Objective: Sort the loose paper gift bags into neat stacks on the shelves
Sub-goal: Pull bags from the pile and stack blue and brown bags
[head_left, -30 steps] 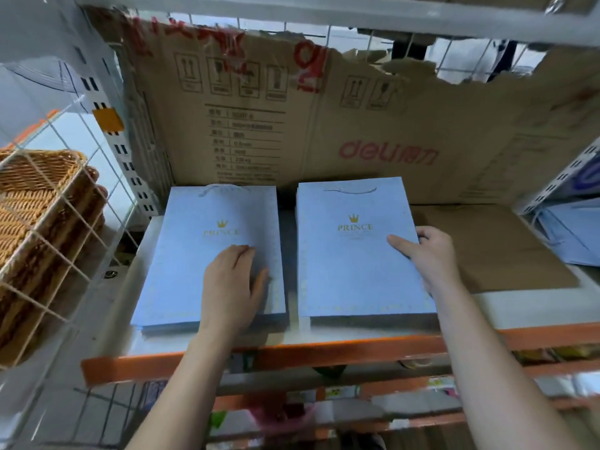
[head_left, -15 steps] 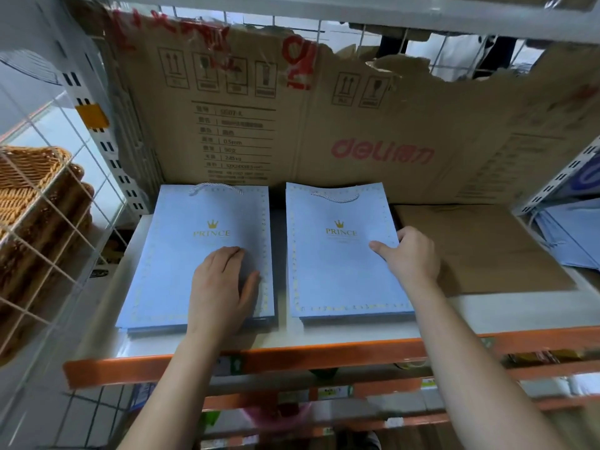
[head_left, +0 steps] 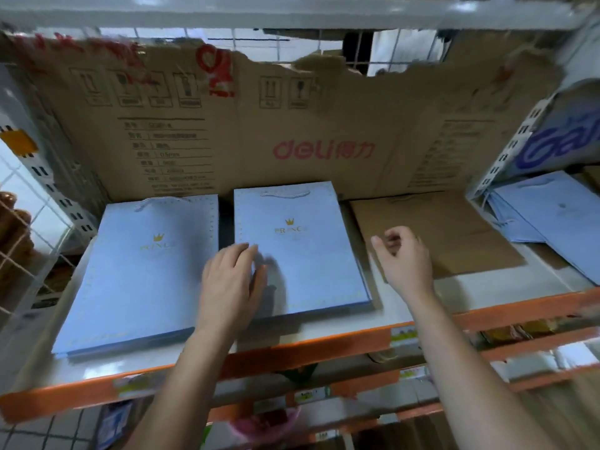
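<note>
— Entry one, the gift bags: where are they lying?
— Two stacks of blue bags are lying flat on the shelf point(head_left: 487, 292). The left stack point(head_left: 139, 271) is sitting at nine o'clock of the right stack point(head_left: 305, 251), with a narrow gap between them and the cord handles pointing to twelve.
— Entry two, the hands?
— The left hand point(head_left: 230, 280) is reaching over that gap, fingers straight and together, gripping nothing; whether it is touching the paper I cannot tell. The right hand point(head_left: 404, 258) is hovering at three o'clock of the right stack, above a flat brown bag point(head_left: 454, 232), fingers loosely curled, holding nothing.
— Entry three, surroundings?
— A torn cardboard sheet point(head_left: 292, 125) is standing behind the stacks at twelve. More blue bags point(head_left: 558, 216) are lying in the neighbouring bay at three. The orange front rail point(head_left: 324, 347) is running along at six.
</note>
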Available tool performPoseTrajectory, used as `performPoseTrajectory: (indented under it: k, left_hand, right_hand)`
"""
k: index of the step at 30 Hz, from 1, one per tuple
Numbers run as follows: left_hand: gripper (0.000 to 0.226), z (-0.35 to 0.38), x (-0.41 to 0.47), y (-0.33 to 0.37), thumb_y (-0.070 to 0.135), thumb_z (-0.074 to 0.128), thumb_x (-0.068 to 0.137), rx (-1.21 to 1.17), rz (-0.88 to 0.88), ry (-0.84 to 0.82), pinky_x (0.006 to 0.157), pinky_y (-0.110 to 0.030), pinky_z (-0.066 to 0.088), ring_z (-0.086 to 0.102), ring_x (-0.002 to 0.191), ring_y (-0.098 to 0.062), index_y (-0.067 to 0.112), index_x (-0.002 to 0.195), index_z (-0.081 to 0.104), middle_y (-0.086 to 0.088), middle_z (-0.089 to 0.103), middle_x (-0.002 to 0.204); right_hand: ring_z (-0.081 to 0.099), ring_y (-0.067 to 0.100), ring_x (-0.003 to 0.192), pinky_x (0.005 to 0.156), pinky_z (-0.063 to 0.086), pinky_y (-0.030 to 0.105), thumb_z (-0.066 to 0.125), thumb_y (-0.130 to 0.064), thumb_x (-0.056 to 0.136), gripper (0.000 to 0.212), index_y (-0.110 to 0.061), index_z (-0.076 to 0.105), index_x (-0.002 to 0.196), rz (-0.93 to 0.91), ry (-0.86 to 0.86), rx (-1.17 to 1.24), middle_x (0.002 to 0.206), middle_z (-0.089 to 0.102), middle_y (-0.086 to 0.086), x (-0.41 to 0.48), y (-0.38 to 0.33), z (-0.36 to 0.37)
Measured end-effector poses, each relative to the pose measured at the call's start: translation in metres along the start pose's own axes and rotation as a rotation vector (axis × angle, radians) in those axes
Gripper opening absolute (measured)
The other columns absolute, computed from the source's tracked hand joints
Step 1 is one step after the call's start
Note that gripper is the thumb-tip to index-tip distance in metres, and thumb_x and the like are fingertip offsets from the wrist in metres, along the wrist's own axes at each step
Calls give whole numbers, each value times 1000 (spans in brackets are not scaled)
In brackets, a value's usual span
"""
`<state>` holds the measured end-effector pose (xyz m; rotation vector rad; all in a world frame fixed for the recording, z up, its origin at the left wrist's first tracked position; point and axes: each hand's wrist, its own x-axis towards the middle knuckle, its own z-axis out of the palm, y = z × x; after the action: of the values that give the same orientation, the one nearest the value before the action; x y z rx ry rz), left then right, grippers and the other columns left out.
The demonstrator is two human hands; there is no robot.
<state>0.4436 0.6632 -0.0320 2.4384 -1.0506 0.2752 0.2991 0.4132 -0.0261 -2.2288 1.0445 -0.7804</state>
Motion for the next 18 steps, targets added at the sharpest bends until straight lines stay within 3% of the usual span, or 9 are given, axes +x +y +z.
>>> performPoseTrajectory:
  k: [7, 11, 18]
  left_hand:
    - [40, 62, 32, 140, 33, 44, 92, -33, 143, 1, 85, -43, 46, 59, 105, -34, 7, 115, 63, -12, 63, 115]
    - [36, 102, 41, 235, 32, 45, 93, -32, 224, -43, 93, -44, 43, 55, 112, -32, 11, 120, 60, -9, 60, 122]
    - [47, 166, 49, 387, 42, 35, 93, -142, 283, -93, 93, -44, 44, 56, 112, -32, 12, 119, 60, -8, 62, 120]
  right_hand:
    - [58, 21, 96, 79, 50, 37, 58, -35, 93, 27, -16, 58, 112, 14, -48, -30, 106, 61, 3, 23, 90, -86]
    - [58, 21, 98, 79, 48, 34, 60, -30, 93, 28, -12, 59, 114, -4, -57, -73, 106, 63, 4, 39, 152, -151]
    - [55, 14, 97, 79, 45, 28, 58, -27, 95, 22, -12, 61, 111, -44, -45, -120, 101, 56, -3, 51, 252, -255]
